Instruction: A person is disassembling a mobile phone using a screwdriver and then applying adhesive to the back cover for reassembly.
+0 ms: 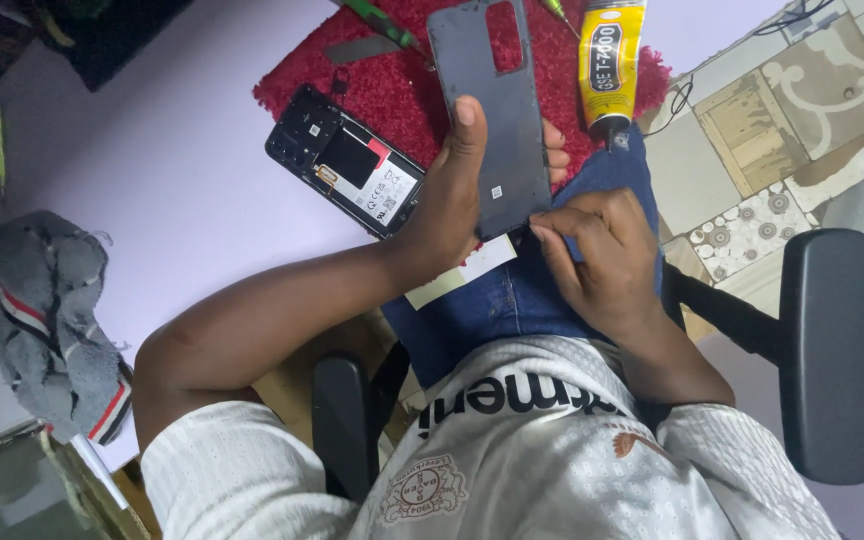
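Gripping the back cover (497, 120), left hand (452, 195); right hand (602, 250) fingers pinch its bottom edge.

Small phone-repair workspace, likely at home. Pale lilac worktable (182, 190) carries red fuzzy mat (392, 80), opened phone (347, 160) with insides bare, yellow glue tube (609, 62), green-handled screwdriver (382, 22) at far edge. Grey rag (47, 320) at left. Patterned tile floor (782, 130) at right. Black office chair armrest (832, 350) near right, second armrest (344, 430) near centre.
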